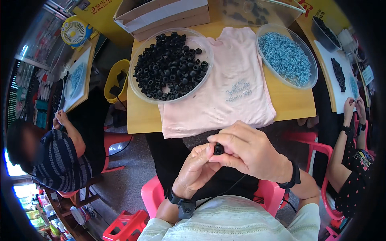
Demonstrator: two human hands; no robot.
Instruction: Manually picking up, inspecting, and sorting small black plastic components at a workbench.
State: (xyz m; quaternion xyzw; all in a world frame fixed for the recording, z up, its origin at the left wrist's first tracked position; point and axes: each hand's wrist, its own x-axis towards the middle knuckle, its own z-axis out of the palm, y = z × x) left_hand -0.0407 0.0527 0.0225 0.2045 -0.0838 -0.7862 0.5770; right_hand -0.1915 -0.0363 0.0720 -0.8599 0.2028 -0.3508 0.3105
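My left hand [196, 168] and my right hand [248, 150] meet over my lap, below the table edge. Together they pinch one small black ring-shaped part [218, 150] between thumbs and fingertips. On the wooden table [140, 116] ahead, a clear round tray [138, 52] holds several black ring parts [171, 66]. A pink cloth [225, 88] lies in the middle with a small scatter of tiny silver rings [239, 89] on it. At the right, another clear tray [313, 74] is filled with small silver-blue rings [286, 58].
A cardboard box [165, 16] stands at the table's back. A seated person [60, 156] works at a table on the left, and another person's arms [350, 120] show at the right. Pink plastic stools [152, 197] are around me; a yellow bucket [116, 80] stands left of the table.
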